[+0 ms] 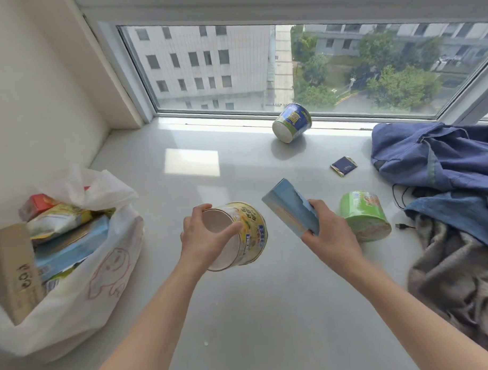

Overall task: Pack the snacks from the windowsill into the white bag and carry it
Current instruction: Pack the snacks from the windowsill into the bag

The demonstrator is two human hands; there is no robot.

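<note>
yellow noodle cup (248, 234) is gripped at its base by the left hand (202, 243), fingers (233, 229) curled round it, just right of the white bag (83, 301) on the windowsill (242, 323). light blue box (288, 208) is clasped in the right hand (329, 233), farther right of the bag.

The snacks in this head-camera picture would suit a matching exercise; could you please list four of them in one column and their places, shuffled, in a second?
Things
1. yellow cup
2. light blue box
3. blue cup
4. green cup

Places
a. tipped on its side near the window
b. gripped by the right hand
c. on the windowsill just behind the right hand
d. gripped by the left hand

Pairs: 1-d, 2-b, 3-a, 4-c.
</note>
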